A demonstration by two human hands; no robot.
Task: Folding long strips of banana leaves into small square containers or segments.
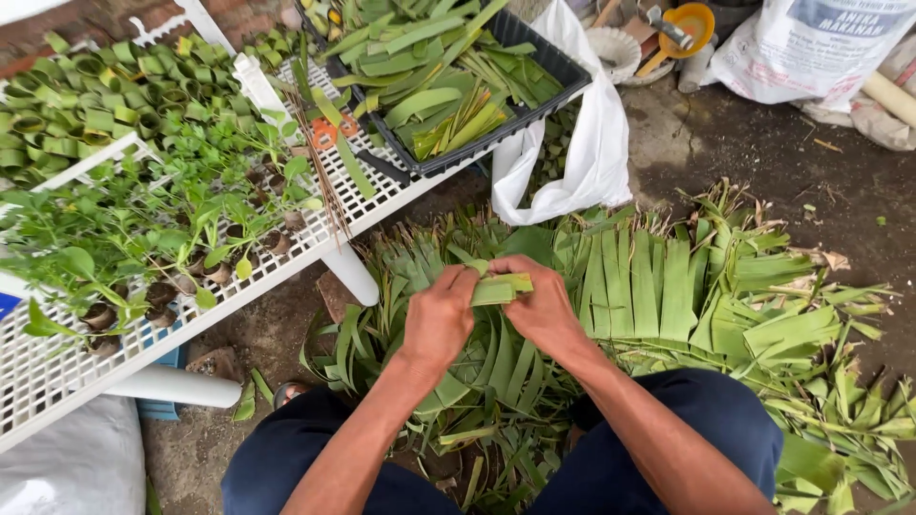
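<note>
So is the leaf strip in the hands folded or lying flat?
Folded. The leaf strip is bent into a short doubled band between the left hand and right hand.

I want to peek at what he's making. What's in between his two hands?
The head view shows a folded strip of green leaf between the left hand and the right hand; both hands grip it.

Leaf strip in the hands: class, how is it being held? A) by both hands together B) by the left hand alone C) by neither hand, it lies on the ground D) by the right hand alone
A: the left hand and the right hand both grip the folded green leaf strip between them.
</note>
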